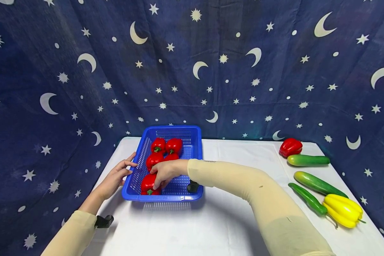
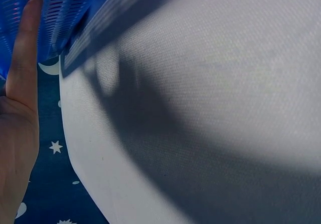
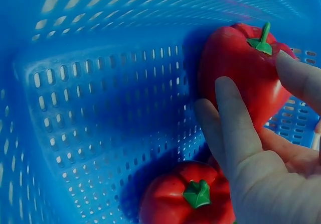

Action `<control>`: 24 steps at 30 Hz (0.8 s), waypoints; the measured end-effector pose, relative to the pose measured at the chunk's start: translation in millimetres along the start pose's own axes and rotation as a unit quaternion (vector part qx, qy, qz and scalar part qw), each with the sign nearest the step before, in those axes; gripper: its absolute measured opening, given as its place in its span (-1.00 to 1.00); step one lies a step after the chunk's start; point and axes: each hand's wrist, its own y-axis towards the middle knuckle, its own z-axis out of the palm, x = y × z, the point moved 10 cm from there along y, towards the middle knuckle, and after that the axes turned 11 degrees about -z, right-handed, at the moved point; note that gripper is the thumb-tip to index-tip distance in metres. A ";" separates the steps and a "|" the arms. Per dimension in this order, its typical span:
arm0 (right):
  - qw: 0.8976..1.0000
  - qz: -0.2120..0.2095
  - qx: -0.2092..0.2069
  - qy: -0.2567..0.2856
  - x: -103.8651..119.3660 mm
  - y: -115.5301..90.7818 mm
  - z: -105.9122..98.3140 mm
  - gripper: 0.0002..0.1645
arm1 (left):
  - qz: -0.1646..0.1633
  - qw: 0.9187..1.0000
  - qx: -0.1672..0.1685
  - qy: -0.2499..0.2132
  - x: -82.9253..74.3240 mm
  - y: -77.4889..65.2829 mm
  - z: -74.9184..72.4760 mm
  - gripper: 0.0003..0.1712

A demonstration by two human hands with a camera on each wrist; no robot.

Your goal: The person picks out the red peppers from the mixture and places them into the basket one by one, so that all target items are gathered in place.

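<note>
A blue plastic basket (image 1: 198, 142) with slotted walls holds several red bell peppers (image 1: 174, 145). My right hand (image 1: 167, 171) reaches down into it and grips a red bell pepper (image 3: 246, 83) at the near left corner. In the right wrist view the thumb and fingers lie round its sides, with the green stem pointing up. Another red bell pepper (image 3: 180, 194) sits just below that hand. At the basket's left side is my left hand (image 1: 112, 177), its fingertips resting at the rim; in the left wrist view one straight finger (image 2: 27, 43) lies along the slotted wall.
On the right side of the white table (image 1: 179, 227) lie a red bell pepper (image 1: 290, 147), two cucumbers (image 1: 308, 160), a long green pepper (image 1: 308, 199) and a yellow bell pepper (image 1: 343, 210). A dark blue curtain (image 1: 230, 71) with moons and stars hangs behind and at the sides.
</note>
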 end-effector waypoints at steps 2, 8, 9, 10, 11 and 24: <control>1.000 -0.001 -0.001 -0.003 -0.2 -2.6 -2.4 -0.12 | -0.001 1.000 0.001 0.001 -0.6 0.9 0.8 -0.60; 1.000 0.011 0.000 -0.015 -2.0 -13.1 -10.0 -0.11 | -0.002 1.000 0.004 -0.005 -1.3 3.0 3.4 -0.60; 1.000 0.013 -0.001 -0.017 -1.8 -15.2 -11.3 -0.10 | -0.003 1.000 0.004 -0.005 -1.2 3.0 3.6 -0.60; 1.000 0.013 -0.002 -0.018 -1.4 -17.4 -12.6 -0.10 | -0.003 1.000 0.003 -0.005 -1.1 2.9 3.9 -0.61; 1.000 0.011 -0.004 -0.019 -0.5 -19.6 -13.9 -0.10 | -0.004 1.000 0.001 -0.005 -1.0 2.6 4.0 -0.61; 0.998 -0.042 -0.029 -0.021 19.5 -57.2 -32.7 -0.18 | 0.012 1.000 -0.010 0.006 -2.6 -0.4 2.3 -0.64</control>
